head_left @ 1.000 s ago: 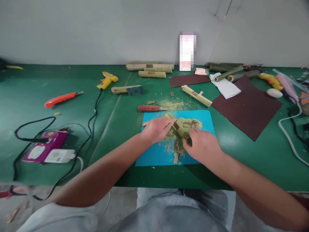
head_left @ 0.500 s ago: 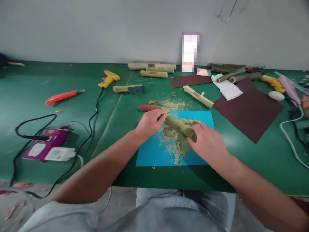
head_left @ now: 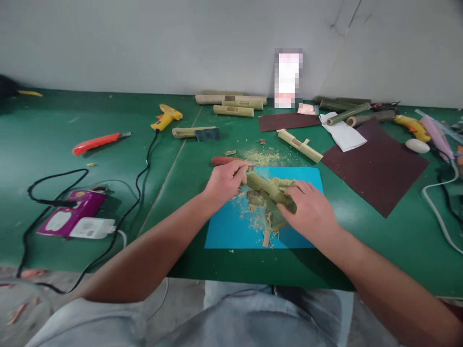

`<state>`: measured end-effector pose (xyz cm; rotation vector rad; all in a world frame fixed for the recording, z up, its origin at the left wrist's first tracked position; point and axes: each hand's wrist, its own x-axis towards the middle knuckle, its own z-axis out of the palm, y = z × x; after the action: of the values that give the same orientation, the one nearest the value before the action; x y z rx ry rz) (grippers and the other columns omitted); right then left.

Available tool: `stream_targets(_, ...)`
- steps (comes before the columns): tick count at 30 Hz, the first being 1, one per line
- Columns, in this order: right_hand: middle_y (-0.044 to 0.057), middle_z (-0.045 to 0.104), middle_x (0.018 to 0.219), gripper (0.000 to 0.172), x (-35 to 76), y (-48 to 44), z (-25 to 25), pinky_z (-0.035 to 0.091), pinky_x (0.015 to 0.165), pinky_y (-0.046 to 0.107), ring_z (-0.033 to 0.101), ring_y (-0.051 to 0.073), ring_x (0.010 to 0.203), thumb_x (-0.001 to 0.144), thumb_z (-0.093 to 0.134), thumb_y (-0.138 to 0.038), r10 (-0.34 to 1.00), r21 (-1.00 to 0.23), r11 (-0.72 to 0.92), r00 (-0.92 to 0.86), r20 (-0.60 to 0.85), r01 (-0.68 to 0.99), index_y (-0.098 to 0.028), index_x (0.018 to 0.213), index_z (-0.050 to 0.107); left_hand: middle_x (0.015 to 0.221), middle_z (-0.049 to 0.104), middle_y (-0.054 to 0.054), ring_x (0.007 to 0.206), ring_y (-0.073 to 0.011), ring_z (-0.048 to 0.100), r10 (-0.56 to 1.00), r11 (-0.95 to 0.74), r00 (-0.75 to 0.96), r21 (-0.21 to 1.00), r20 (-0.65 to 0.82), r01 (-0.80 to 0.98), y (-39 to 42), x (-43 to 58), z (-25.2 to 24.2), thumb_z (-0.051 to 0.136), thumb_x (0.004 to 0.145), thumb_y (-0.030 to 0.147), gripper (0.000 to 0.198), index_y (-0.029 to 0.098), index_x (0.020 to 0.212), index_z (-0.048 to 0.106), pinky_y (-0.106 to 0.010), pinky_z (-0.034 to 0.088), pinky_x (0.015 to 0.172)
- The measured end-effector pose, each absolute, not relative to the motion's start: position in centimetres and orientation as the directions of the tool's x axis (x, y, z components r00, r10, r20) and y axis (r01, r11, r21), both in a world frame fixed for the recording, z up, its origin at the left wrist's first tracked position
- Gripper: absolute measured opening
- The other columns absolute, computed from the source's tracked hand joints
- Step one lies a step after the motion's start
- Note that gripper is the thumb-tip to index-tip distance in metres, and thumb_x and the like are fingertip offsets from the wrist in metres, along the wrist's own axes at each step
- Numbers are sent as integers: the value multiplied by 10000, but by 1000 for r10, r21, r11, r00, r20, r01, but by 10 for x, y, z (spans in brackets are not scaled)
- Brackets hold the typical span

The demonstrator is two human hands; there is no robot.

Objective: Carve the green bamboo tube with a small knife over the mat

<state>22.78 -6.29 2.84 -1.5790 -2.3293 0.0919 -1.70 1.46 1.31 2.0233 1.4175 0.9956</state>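
Note:
A short green bamboo tube (head_left: 265,185) lies slanted between my hands, above a blue sheet (head_left: 226,231). My left hand (head_left: 226,182) is closed at its far left end, thumb and fingers pressed together. Around the near right end, my right hand (head_left: 309,207) is wrapped, hiding part of that opening. A slot is cut in the tube's upper side. Sawdust and shavings (head_left: 255,217) cover the middle of the sheet, with a small flat bamboo strip (head_left: 266,238) near its front edge. Just behind my left hand rests a red-handled tool (head_left: 226,160), its tip partly hidden.
A yellow glue gun (head_left: 167,117), an orange cutter (head_left: 97,143) and a purple power strip (head_left: 72,212) with cords lie left. Slotted bamboo pieces (head_left: 233,111) lie by the wall. Brown sandpaper (head_left: 378,168), white paper (head_left: 343,134) and another glue gun (head_left: 412,126) are right.
The view has shifted slightly. My right hand has turned a little on the tube, its fingers now lying further over the top. Both hands stay at the tube's ends.

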Motion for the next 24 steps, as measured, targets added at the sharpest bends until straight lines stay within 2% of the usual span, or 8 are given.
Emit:
stream_targets(4, 125, 654, 1042, 186, 227, -63, 28, 491, 829, 443, 592, 307, 1001, 879, 635, -321, 913, -254, 394, -346, 215, 883, -170, 985, 661, 640, 689, -5, 484, -77, 526, 961, -276, 164, 795, 222, 540, 11, -14, 16, 526, 986, 289, 256, 141, 998, 735, -185, 432, 480)
stream_targets(8, 123, 660, 1059, 183, 227, -62, 27, 495, 837, 444, 597, 304, 1009, 879, 622, -308, 915, -286, 396, -348, 207, 872, -180, 1005, 654, 624, 678, 3, 451, -60, 469, 961, -277, 158, 790, 227, 546, 10, -15, 19, 544, 977, 301, 250, 147, 982, 741, -178, 382, 452)
stream_targets(14, 125, 664, 1047, 211, 228, -61, 26, 504, 843, 444, 606, 307, 1012, 890, 610, -307, 922, -296, 380, -336, 190, 876, -178, 1052, 650, 617, 674, -13, 450, -69, 478, 966, -259, 150, 815, 211, 519, 13, -18, 16, 558, 970, 351, 279, 145, 933, 742, -186, 390, 448)
stream_targets(20, 140, 658, 1073, 216, 229, -60, 24, 506, 853, 451, 605, 310, 1025, 903, 590, -304, 921, -312, 385, -337, 196, 869, -173, 1066, 646, 641, 663, -11, 407, -65, 455, 987, -103, 153, 936, 53, 337, 11, -12, 19, 557, 944, 326, 270, 140, 1053, 719, -178, 376, 375)
stream_targets(24, 143, 657, 1066, 224, 229, -60, 24, 508, 838, 452, 606, 313, 1023, 906, 582, -305, 922, -312, 382, -338, 188, 870, -161, 1065, 650, 679, 682, -19, 417, -65, 459, 986, -122, 153, 927, 72, 353, 9, -11, 22, 543, 950, 317, 276, 134, 1072, 710, -182, 391, 386)
